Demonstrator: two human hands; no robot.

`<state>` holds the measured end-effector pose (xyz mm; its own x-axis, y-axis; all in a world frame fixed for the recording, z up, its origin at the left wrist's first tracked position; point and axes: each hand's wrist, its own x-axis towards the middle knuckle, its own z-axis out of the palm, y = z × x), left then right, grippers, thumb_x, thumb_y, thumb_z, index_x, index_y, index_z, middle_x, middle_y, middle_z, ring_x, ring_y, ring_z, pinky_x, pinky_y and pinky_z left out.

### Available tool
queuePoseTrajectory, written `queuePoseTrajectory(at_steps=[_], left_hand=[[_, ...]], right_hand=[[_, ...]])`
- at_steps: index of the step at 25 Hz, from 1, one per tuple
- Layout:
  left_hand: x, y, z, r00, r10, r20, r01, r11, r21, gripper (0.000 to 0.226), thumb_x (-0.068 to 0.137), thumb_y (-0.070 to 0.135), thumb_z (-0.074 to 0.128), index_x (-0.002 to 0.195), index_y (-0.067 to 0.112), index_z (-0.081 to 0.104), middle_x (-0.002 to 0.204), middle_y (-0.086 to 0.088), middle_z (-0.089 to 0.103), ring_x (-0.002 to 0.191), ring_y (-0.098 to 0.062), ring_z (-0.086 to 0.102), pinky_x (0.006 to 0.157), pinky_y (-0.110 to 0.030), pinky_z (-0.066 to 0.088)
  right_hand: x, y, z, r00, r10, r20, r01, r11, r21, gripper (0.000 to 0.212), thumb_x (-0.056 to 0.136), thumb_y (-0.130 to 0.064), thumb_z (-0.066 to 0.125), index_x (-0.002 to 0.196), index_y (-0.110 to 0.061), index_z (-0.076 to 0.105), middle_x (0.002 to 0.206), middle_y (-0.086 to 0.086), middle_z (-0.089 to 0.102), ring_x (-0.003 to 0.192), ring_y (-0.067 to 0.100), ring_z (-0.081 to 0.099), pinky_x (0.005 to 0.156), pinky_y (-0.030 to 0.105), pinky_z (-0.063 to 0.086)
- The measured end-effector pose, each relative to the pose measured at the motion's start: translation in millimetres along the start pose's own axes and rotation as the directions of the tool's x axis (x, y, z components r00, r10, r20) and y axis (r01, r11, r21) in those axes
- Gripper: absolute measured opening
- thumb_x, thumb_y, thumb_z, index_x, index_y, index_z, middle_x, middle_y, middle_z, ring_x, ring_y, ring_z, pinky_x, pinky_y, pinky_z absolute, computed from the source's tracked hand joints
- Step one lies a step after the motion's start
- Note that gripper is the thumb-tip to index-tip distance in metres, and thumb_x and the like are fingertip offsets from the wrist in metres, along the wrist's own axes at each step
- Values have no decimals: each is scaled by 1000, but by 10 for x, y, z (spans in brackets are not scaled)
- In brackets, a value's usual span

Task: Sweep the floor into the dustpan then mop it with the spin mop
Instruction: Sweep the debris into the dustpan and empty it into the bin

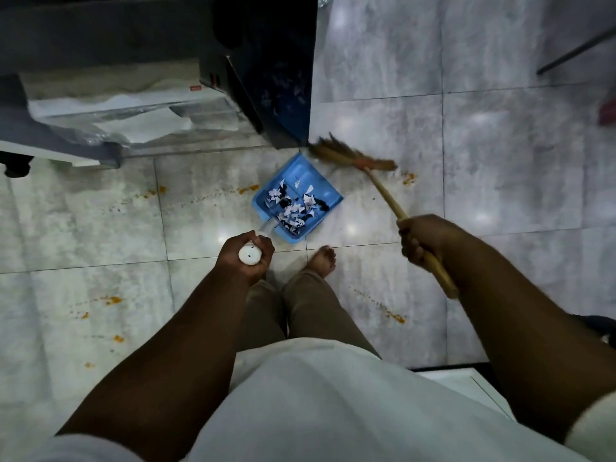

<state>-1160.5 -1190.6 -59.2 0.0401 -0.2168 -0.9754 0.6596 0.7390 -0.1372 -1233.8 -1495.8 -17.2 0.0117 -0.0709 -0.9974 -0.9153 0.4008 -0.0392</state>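
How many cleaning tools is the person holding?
2: a blue dustpan on the floor, its handle in the left hand, and a broom in the right hand.

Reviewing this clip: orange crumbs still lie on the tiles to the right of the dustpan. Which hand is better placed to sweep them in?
The right hand. It grips the broom, whose bristles rest just beyond the dustpan, near the orange crumbs. The left hand grips the dustpan's handle, holding it in place.
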Motion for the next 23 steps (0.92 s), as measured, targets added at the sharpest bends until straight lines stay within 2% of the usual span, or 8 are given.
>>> queuePoseTrajectory(at_steps=[2,4,6,9,12,15,18,23], left_hand=[[-18,32,20,1000,8,-6,-8,1000,1,49,67,-3,51,115,0,42,74,-5,42,59,-11,48,39,-16,47],[-17,47,50,1000,22,-14,-22,999,25,55,67,-3,50,121,-1,40,73,-6,43,62,-10,45,38,-16,47],[-21,53,29,1000,19,-23,-18,999,46,49,79,-2,49,128,-2,38,75,-6,43,64,-8,44,37,-16,47],[-9,61,-36,1000,-6,-22,7,998,55,35,96,5,42,130,-1,38,75,-6,42,64,-9,44,37,-17,47],[-86,125,-104,1000,-15,-11,15,998,56,48,85,-2,46,132,3,36,76,-5,41,60,-10,46,37,-18,47],[-211,302,-240,999,-33,-2,33,998,50,49,96,7,45,142,6,31,74,-6,43,41,-18,52,36,-19,47],[-374,494,-398,996,-84,-9,84,994,72,42,99,15,45,137,0,32,58,-11,47,37,-19,52,37,-18,47],[-740,786,-770,992,-124,36,122,990,70,30,90,10,49,112,-9,41,56,-11,48,37,-17,52,38,-18,48]], right_hand=[[-326,382,-204,995,88,51,-90,995,35,31,100,-22,44,70,-15,42,42,-3,32,29,6,28,27,13,22],[-673,686,-430,982,149,115,-159,984,85,34,101,-27,43,69,-14,43,43,-3,33,28,7,28,25,14,22],[-880,862,-495,977,167,130,-184,975,127,35,102,-28,41,70,-14,42,44,-3,32,27,7,27,24,14,23],[-886,915,-373,990,99,103,-117,976,182,34,102,-29,41,71,-15,41,45,-3,32,28,6,27,24,14,23],[-776,878,-201,996,31,81,-50,969,244,31,101,-29,43,73,-16,41,47,-4,32,30,5,28,25,14,22],[-741,934,-17,996,17,85,-41,953,299,31,101,-27,43,72,-16,40,46,-4,31,30,5,28,26,14,20],[-758,1017,150,996,16,91,-47,938,343,32,102,-27,41,71,-16,39,45,-5,31,29,4,28,25,14,20],[-858,1025,378,990,59,124,-102,922,374,32,102,-25,40,71,-16,39,42,-6,31,28,3,28,24,12,20]])
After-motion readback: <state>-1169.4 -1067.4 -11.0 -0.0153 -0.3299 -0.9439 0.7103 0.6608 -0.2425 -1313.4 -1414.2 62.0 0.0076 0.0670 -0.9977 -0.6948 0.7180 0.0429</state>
